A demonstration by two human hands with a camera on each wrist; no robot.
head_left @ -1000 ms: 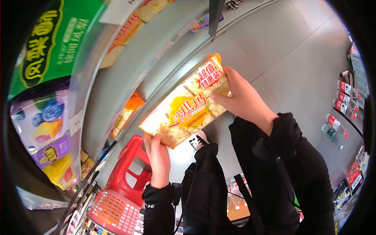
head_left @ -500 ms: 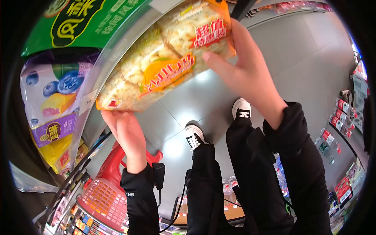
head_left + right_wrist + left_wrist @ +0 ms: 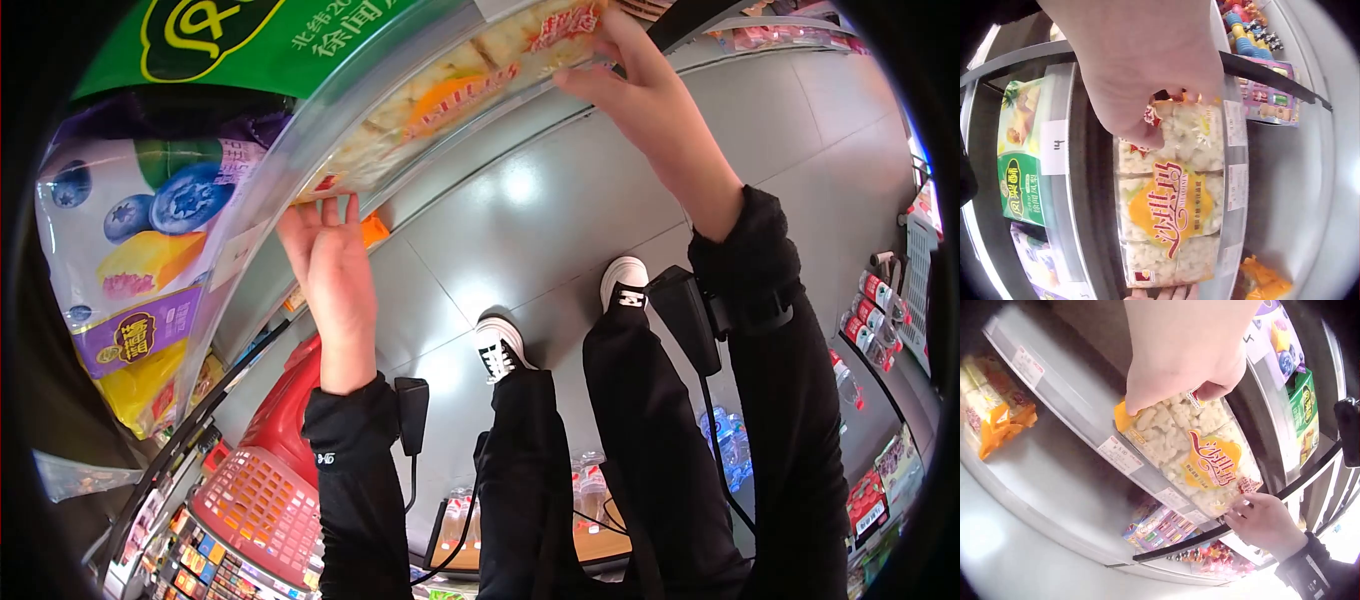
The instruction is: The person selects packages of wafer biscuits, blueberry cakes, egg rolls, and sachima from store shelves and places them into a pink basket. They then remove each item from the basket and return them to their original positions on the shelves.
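A long clear package of sachima [image 3: 440,105], with orange ends and a yellow-orange label, lies along a shelf's price-tag edge [image 3: 1116,453] in both wrist views. My left hand [image 3: 335,275] touches one end of it with its fingers extended. In the right wrist view, several of that hand's fingertips [image 3: 1163,292] show along the package's lower end. At the opposite end, my right hand [image 3: 650,105] grips the package, its thumb on the front face. The other fingers of that hand are partly hidden behind the pack.
Green pastry bags [image 3: 250,40] and a blueberry pastry bag [image 3: 150,220] stand on the neighbouring shelf tier behind a clear lip. Another orange-ended package [image 3: 997,412] lies one tier over. A red basket [image 3: 265,510] stands on the floor at lower left.
Both hands have carried the package from over the floor up and left to the shelf. The clear lip now overlaps part of it. The left fingers have straightened at its end.
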